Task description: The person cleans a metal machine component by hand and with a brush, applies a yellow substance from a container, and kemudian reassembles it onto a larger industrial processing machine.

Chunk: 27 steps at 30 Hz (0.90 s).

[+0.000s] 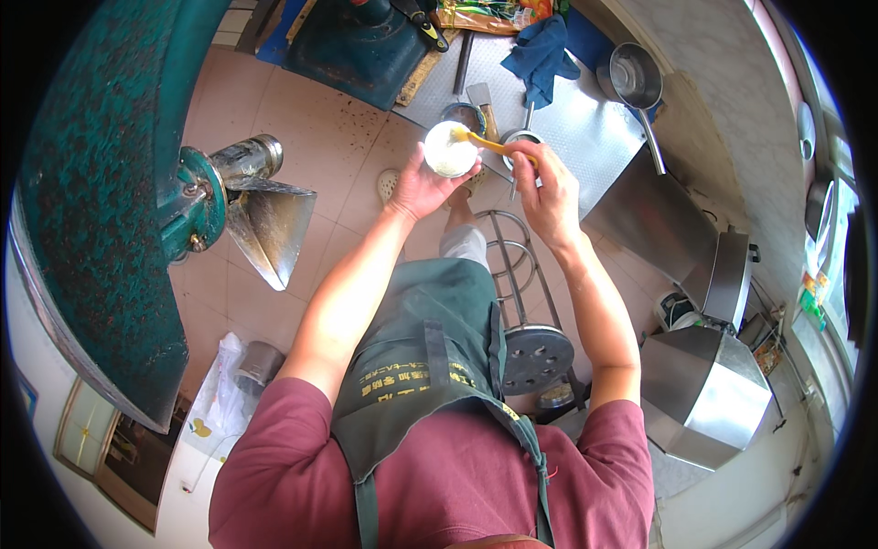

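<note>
Two hands raised over the tiled floor (302, 119), ahead of a green apron (430, 348). Left hand (421, 188) cupped beneath a small white bowl (450, 149), fingers wrapped against its underside. Right hand (551, 188) pinched shut on a yellow brush (489, 144), tip resting inside the bowl. Beyond, on the metal counter (585, 119): blue cloth (541, 50), steel saucepan (636, 78). Left side: green machine (101, 183) with metal chute (270, 224).

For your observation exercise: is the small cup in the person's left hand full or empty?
Full, or nearly: the cup in the left hand shows white stuff up to its rim, and the right hand dips a yellow brush into it.
</note>
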Tool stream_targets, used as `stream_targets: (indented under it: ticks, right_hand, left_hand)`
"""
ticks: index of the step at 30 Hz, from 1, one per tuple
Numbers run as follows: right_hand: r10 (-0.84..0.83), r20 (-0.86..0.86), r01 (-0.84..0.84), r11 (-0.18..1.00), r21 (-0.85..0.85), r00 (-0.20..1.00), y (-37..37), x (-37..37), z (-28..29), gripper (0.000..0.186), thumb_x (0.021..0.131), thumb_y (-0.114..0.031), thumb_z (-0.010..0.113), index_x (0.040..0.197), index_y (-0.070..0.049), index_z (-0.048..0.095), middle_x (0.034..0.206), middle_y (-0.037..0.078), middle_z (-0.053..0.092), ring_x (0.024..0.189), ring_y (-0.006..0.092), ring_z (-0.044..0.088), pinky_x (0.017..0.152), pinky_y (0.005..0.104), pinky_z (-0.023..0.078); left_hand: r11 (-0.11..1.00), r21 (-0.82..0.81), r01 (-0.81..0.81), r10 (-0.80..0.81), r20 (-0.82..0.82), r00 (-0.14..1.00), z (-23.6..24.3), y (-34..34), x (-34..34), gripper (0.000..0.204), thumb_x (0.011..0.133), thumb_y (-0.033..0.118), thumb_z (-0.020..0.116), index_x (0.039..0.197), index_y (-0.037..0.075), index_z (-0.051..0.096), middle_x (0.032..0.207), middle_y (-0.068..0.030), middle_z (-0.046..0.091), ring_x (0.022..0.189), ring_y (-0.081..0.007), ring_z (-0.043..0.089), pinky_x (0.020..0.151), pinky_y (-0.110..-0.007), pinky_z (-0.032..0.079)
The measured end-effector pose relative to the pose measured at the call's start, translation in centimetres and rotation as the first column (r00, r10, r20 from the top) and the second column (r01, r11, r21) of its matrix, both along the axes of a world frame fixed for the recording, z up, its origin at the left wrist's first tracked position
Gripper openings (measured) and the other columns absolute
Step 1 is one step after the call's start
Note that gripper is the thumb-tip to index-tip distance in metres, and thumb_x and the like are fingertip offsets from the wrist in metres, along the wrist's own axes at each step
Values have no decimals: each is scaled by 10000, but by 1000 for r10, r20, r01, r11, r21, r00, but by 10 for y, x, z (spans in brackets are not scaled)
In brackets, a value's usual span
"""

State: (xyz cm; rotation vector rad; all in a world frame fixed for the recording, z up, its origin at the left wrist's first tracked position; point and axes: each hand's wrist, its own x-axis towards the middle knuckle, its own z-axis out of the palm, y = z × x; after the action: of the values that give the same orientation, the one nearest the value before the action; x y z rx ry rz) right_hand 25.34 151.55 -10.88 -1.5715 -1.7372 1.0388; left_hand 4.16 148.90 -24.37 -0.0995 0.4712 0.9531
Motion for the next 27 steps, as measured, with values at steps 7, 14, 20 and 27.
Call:
stream_targets:
  ticks: [7,14,20,27]
  right_hand:
    - [-30,14,30,999,-15,999,-8,7,-8,157,978,-66,635,1129,-36,661,946,149,674,816,305,693,731,361,559]
    - [-185,21,185,965,-183,983,14,-7,-95,193,1007,-148,604,1127,-21,686,938,172,724,815,263,731,736,369,567]
    - [-232,-76,180,888,-423,970,19,-11,-149,452,968,-218,683,1367,-44,561,857,164,735,705,259,714,699,382,566]
    - [-394,212,447,786,-426,894,-68,60,-186,509,945,-269,697,1351,-2,544,919,151,732,849,258,719,801,390,565]
  left_hand:
    - [993,-56,-106,106,-2,994,-4,-11,-4,850,876,560,745,1476,44,433,1450,-230,527,1318,-376,537,1155,-510,433]
    - [994,-61,-93,90,-49,995,-3,-20,-22,886,823,443,838,1478,16,421,1504,-264,465,1341,-379,518,1195,-479,400]
    - [999,-23,-44,42,-60,997,4,-24,-31,905,810,373,863,1493,-8,406,1517,-247,465,1369,-370,503,1221,-464,368]
    - [991,90,99,-86,-139,987,13,-26,-14,885,783,279,877,1496,15,424,1516,-205,480,1406,-358,473,1242,-453,328]
